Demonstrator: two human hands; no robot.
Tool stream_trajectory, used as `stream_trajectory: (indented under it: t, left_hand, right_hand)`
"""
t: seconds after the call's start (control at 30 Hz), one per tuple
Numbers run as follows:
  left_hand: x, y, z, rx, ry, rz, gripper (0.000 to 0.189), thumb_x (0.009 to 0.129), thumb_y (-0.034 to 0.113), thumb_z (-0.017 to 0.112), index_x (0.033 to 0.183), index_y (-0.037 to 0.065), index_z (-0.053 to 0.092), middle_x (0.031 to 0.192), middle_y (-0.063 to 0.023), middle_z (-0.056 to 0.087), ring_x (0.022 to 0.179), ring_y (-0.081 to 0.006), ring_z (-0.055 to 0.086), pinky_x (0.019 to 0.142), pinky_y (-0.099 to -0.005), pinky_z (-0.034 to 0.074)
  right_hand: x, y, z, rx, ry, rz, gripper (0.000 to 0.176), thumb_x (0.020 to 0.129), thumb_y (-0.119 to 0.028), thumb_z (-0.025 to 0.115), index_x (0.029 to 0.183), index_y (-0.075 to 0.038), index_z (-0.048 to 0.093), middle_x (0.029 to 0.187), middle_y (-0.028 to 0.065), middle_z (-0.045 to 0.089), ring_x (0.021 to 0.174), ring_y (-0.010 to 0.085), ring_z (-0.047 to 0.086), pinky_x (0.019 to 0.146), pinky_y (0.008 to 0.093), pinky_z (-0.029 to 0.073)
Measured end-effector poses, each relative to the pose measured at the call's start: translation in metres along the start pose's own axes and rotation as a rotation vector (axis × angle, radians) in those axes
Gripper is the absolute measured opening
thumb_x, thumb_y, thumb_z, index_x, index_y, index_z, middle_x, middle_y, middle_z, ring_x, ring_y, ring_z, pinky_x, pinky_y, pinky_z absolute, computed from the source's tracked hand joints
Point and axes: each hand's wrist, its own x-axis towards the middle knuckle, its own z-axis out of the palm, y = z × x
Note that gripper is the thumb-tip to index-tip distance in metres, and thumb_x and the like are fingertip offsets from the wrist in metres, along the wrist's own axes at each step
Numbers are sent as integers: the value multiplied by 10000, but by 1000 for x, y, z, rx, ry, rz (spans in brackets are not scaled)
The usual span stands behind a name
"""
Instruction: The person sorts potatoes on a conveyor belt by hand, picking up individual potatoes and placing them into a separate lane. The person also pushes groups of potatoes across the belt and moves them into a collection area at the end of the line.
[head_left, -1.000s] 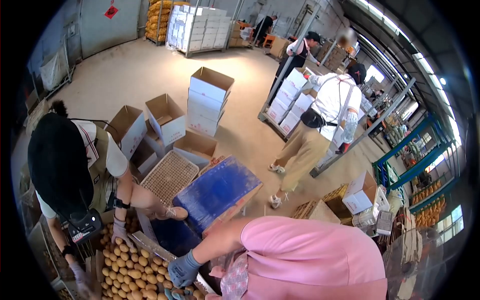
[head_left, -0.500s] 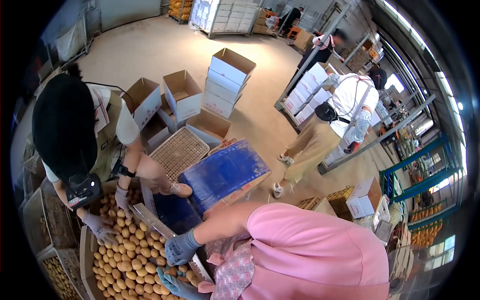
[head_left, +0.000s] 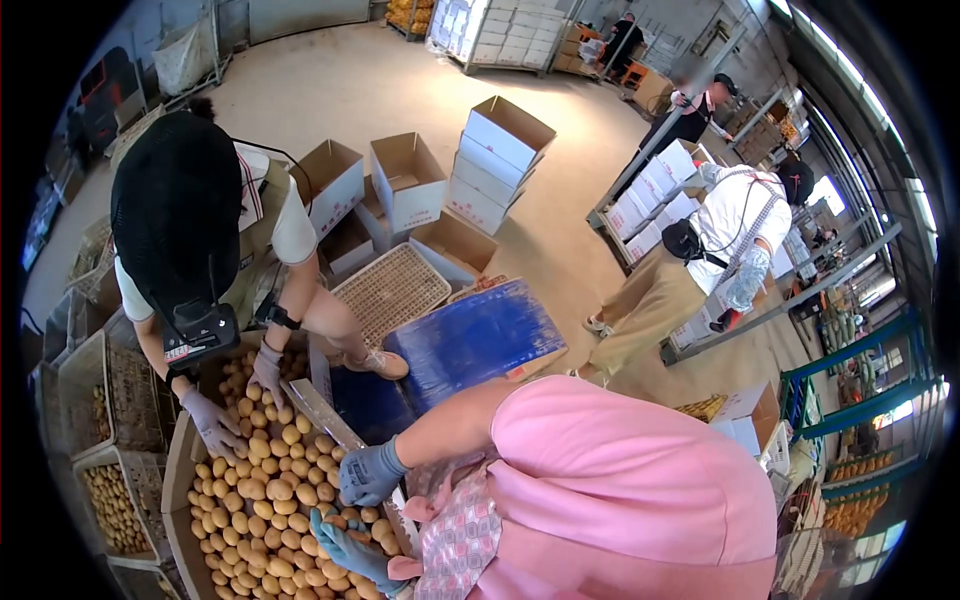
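Note:
Many round, light-brown produce pieces, like potatoes [head_left: 270, 520], fill a large bin [head_left: 178, 500] at the lower left. My right hand [head_left: 370, 474], in a grey-blue glove, is closed at the bin's right side, its curled fingers down on the produce; what they hold is hidden. Just below, my left hand [head_left: 350, 552], in a lighter blue glove, lies open over the produce, fingers pointing up-left, with pieces beside them. Across the bin, a co-worker in a black cap [head_left: 165, 215] has two gloved hands [head_left: 215, 425] on the produce.
A blue platform [head_left: 480, 345] stands beyond the bin, with a woven plastic crate [head_left: 390, 292] and open cartons [head_left: 408, 185] behind it. Produce crates [head_left: 118, 505] line the left. Further right, a person in white [head_left: 735, 215] is by a cart of boxes [head_left: 640, 215].
The view has shifted, so the background appears further right. My hands stay over the produce, close together. The co-worker's hands remain in the bin.

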Motion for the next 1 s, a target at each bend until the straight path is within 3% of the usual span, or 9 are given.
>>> stream_trajectory:
  t: [0.13, 0.2, 0.37, 0.6, 0.67, 0.73, 0.8, 0.87, 1.0]
  left_hand:
    - [8, -7, 0, 26, 51, -77, 449, 1136, 263, 444, 1458, -24, 571, 1416, -131, 626, 1279, -207, 606, 1036, -318, 518]
    - [10, -21, -7, 23, 17, -83, 519, 1105, 244, 468, 1554, -18, 475, 1533, -177, 539, 1387, -270, 550, 1187, -401, 437]
    - [8, -62, -19, 236, -8, 88, 546, 1088, 223, 493, 1575, -18, 439, 1579, -183, 493, 1430, -272, 514, 1206, -402, 422]
    - [-6, 41, 7, -183, -196, -21, 563, 1065, 187, 516, 1571, -30, 403, 1528, -172, 527, 1357, -289, 567, 1095, -393, 507]
    - [-1, 36, 0, -241, -108, -48, 560, 1070, 180, 506, 1589, -2, 399, 1570, -134, 491, 1383, -275, 544, 1111, -400, 490]
    - [9, 20, -13, -297, 62, -30, 560, 1076, 172, 497, 1607, 27, 394, 1612, -97, 455, 1410, -262, 521, 1127, -408, 473]
    - [14, 6, -32, -243, 239, 67, 562, 1082, 164, 487, 1625, 56, 390, 1653, -59, 419, 1436, -248, 498, 1142, -415, 456]
    - [15, 7, -57, 282, 356, 377, 683, 959, -118, 626, 1596, 13, 417, 1628, -118, 440, 1389, -266, 553, 1104, -404, 506]
    - [-13, 37, -96, 491, 689, 513, 653, 973, -118, 638, 1573, -13, 404, 1604, -162, 462, 1332, -286, 609, 1049, -344, 559]
  right_hand:
    - [-1, 2, -1, 24, 5, -22, 179, 871, -244, 641, 738, -126, 634, 666, 92, 647, 624, 337, 646, 588, 463, 488]
    - [-2, 0, -5, 23, 17, -35, 185, 874, -242, 643, 730, -126, 629, 669, 91, 648, 622, 337, 643, 590, 463, 487]
    - [-5, 2, -8, 28, 19, -35, 183, 883, -243, 640, 738, -130, 644, 680, 92, 655, 642, 331, 650, 609, 459, 496]
    - [-4, 12, 12, -124, 214, -186, 150, 840, -230, 618, 714, -150, 602, 699, 82, 650, 641, 310, 653, 591, 443, 515]
    - [-1, 16, 7, -128, 151, -241, 136, 843, -219, 621, 746, -126, 641, 708, 120, 657, 663, 334, 669, 605, 467, 527]
    - [1, 11, -1, 11, -23, -53, 137, 849, -225, 633, 781, -108, 656, 740, 151, 668, 688, 368, 676, 621, 494, 528]
    - [2, 16, -3, -7, -3, -161, 134, 855, -219, 623, 840, -94, 670, 795, 155, 691, 736, 368, 688, 680, 491, 545]
    - [1, 20, 0, 30, 4, -142, 142, 900, -232, 626, 932, -103, 673, 844, 150, 698, 812, 349, 696, 746, 491, 544]
    - [0, 17, -6, 13, -11, -121, 184, 935, -243, 627, 1046, -116, 701, 949, 143, 709, 939, 341, 687, 831, 478, 526]
